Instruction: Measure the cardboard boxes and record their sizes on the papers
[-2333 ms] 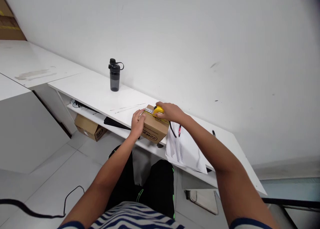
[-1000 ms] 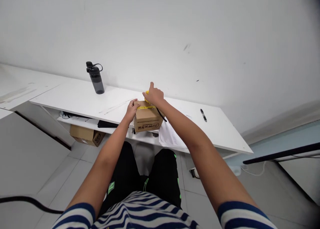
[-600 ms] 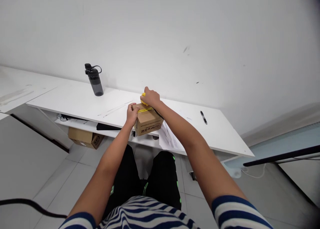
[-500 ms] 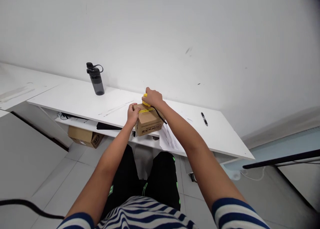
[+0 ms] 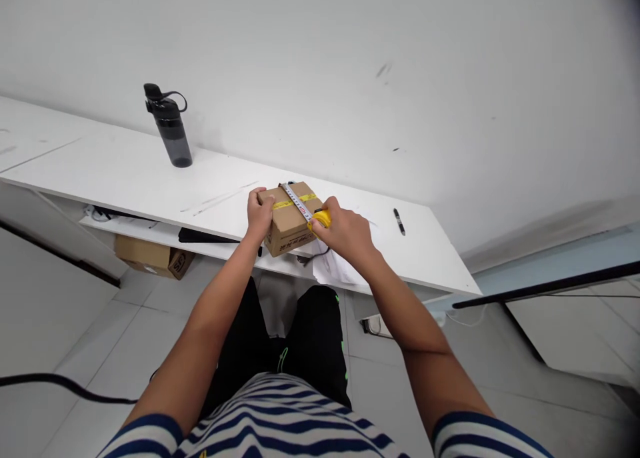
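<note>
A small brown cardboard box (image 5: 284, 226) with yellow tape across its top sits at the front edge of the white desk (image 5: 225, 171). My left hand (image 5: 260, 215) grips the box's left side, thumb on the top. In my right hand (image 5: 347, 231) is a yellow tape measure (image 5: 321, 219), held at the box's near right edge. Its white blade (image 5: 297, 201) is drawn out over the box top from the far edge toward me, crossing the yellow tape. A dark strap hangs below the tape measure.
A dark water bottle (image 5: 173, 135) stands at the back left of the desk. A black pen (image 5: 399, 222) lies to the right. White papers (image 5: 337, 266) overhang the front edge. Another carton (image 5: 153, 255) is under the desk at left. The wall rises directly behind.
My right hand has come from the far side of the box toward me and to the right, drawing the blade out across the top. The left hand keeps hold of the box.
</note>
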`<state>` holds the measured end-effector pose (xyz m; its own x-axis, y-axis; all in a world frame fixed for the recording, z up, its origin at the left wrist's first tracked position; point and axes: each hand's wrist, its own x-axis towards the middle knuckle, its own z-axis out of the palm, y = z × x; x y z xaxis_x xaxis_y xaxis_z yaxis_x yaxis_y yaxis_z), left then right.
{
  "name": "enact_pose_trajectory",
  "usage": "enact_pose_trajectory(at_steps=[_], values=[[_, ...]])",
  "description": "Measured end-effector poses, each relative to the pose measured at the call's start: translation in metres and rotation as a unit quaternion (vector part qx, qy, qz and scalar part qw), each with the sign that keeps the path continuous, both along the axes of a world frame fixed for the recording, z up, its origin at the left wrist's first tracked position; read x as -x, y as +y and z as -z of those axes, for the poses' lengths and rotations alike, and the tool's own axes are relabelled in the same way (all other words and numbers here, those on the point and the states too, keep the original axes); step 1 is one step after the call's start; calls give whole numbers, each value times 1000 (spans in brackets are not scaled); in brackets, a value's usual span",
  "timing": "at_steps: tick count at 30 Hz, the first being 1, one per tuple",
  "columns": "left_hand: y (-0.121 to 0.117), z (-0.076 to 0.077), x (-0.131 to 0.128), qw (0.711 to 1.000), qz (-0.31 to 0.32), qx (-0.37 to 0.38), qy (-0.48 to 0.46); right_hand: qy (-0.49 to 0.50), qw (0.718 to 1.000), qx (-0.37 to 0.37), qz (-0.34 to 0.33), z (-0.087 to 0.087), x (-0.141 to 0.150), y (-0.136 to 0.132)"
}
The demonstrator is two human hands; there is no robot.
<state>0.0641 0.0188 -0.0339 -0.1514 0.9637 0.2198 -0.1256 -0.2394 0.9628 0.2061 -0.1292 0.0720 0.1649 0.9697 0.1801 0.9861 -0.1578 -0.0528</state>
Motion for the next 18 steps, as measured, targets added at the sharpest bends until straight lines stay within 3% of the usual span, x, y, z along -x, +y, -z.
enact_pose_trajectory(at_steps=[7,13,16,18], values=[[3,7,2,1000,-7,-6,5,21,1000,-18,4,-10,-2,22],[5,5,2,1000,19,-7,-14,80,992,-85,-47,-1,13,98],[5,5,8,999,21,-5,-44,117,977,-157,-80,-1,12,131],[2,8,21,996,27,-6,-82,159,958,-221,-91,-5,4,140]])
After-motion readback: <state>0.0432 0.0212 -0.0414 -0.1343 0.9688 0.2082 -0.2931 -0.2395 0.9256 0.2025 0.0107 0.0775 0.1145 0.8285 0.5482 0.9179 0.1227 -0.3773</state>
